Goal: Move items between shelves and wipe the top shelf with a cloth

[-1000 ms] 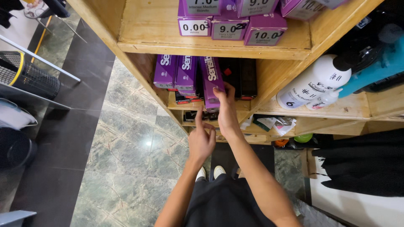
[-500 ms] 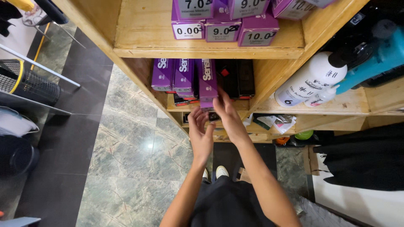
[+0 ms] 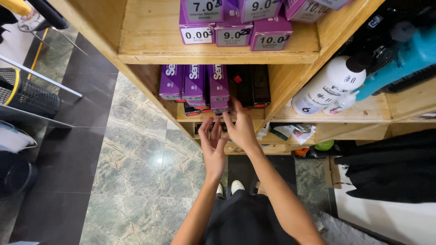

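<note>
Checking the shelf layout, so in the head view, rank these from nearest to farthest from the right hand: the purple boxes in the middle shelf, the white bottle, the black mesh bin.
1. purple boxes, just above the right hand.
2. white bottle, right shelf.
3. black mesh bin, far left.

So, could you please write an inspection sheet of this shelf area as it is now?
Surface: wooden shelf unit, several levels.
Job's things: purple boxes standing in a row on the middle shelf.
Clutter: black boxes; white bottle; papers lower down.
Grippers: right hand fingers at the rightmost purple box; left hand open just below, holding nothing.
Cables: nothing seen.
Surroundings: green marble floor; black mesh bin.
</note>
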